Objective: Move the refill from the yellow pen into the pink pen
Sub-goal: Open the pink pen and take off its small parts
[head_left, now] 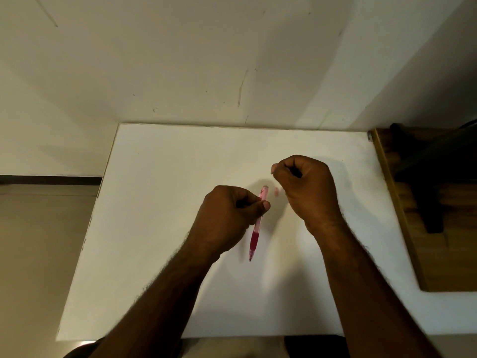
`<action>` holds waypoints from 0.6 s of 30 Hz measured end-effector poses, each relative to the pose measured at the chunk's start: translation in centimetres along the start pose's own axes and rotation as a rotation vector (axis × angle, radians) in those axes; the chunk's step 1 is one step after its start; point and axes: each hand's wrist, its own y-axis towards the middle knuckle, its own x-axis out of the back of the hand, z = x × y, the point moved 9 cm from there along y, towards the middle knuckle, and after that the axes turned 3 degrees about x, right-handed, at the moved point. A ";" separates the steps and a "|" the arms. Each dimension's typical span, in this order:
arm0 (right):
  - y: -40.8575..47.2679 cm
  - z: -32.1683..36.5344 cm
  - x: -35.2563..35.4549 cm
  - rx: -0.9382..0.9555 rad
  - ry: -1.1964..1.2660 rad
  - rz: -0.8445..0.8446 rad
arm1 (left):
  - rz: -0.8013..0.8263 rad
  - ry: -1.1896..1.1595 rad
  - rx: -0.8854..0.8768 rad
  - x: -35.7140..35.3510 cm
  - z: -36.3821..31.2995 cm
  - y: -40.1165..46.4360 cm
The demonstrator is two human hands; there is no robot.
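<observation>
My left hand [227, 215] pinches the upper part of the pink pen [255, 233], which hangs nearly upright above the white table [160, 228], its tip pointing toward me. The pen's top end looks open. A small blurred pink piece [276, 192] sits just right of that top end, beside my right hand [307, 187]. That hand is curled closed above the table; whether it holds anything I cannot tell. No yellow pen or loose refill is visible.
A wooden board [402, 215] with a dark object [433, 177] on it lies against the table's right side. The wall rises right behind the table's far edge. Floor shows to the left.
</observation>
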 end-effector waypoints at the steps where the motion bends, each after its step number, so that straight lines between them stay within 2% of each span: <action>1: 0.2 -0.4 0.6 -0.010 -0.036 -0.023 | -0.001 0.002 -0.003 0.0 0.1 0.0; 5: 0.4 -2.8 1.6 -0.071 -0.367 -0.002 | -0.013 0.002 -0.006 0.4 0.6 0.3; 9: -0.1 -4.0 0.4 -0.117 -0.526 0.054 | -0.007 -0.001 -0.009 0.1 0.8 0.5; 15: -0.2 -3.4 1.1 -0.107 -0.551 0.009 | -0.006 0.005 -0.001 0.2 1.0 0.5; 18: -0.4 -2.6 2.9 -0.149 -0.321 -0.021 | -0.004 -0.020 0.001 0.5 0.9 0.6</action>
